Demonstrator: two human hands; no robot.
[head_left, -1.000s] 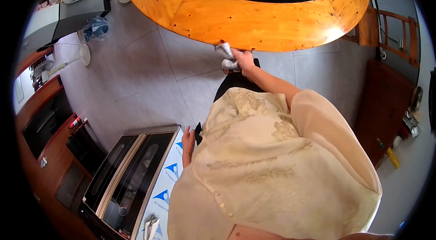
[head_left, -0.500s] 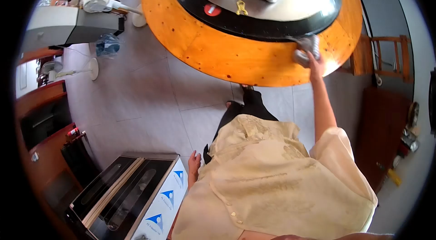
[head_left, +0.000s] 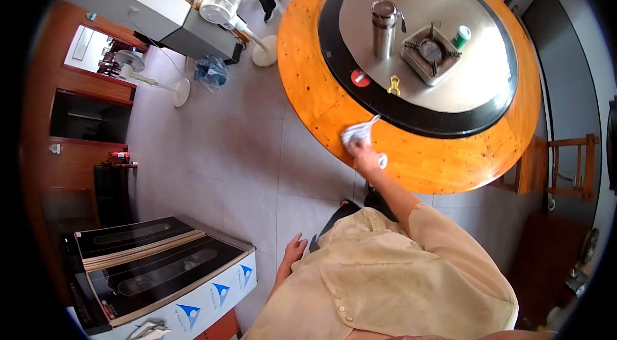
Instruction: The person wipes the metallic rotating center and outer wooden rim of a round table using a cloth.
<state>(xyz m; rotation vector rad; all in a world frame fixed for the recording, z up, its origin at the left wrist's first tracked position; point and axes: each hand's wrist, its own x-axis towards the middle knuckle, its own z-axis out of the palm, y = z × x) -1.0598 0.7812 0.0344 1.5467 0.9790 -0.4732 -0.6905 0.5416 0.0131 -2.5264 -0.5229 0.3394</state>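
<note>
My right hand (head_left: 366,157) is closed on a grey-white cloth (head_left: 358,132), pressed to the near left part of the wooden rim of a round table (head_left: 308,89). A dark ring and a steel turntable (head_left: 360,12) fill the table's middle. On the turntable stand a steel flask (head_left: 384,35), a small burner (head_left: 430,54) and a green-and-white can (head_left: 462,35). A yellow opener (head_left: 394,85) and a red round sticker (head_left: 360,78) lie nearer to the cloth. My left hand (head_left: 295,249) hangs low at my side, fingers apart, holding nothing.
Black-topped boxes (head_left: 160,269) stand at lower left. Two fans, one white (head_left: 222,6) and one farther left (head_left: 130,65), flank a plastic bag (head_left: 211,72) on the floor. Two people are partly visible at the top. A wooden chair (head_left: 575,166) is at the right.
Since half a second ago, my right hand and the cloth have moved left along the rim. More of the table and turntable shows as the view has shifted. My left hand still hangs at my side.
</note>
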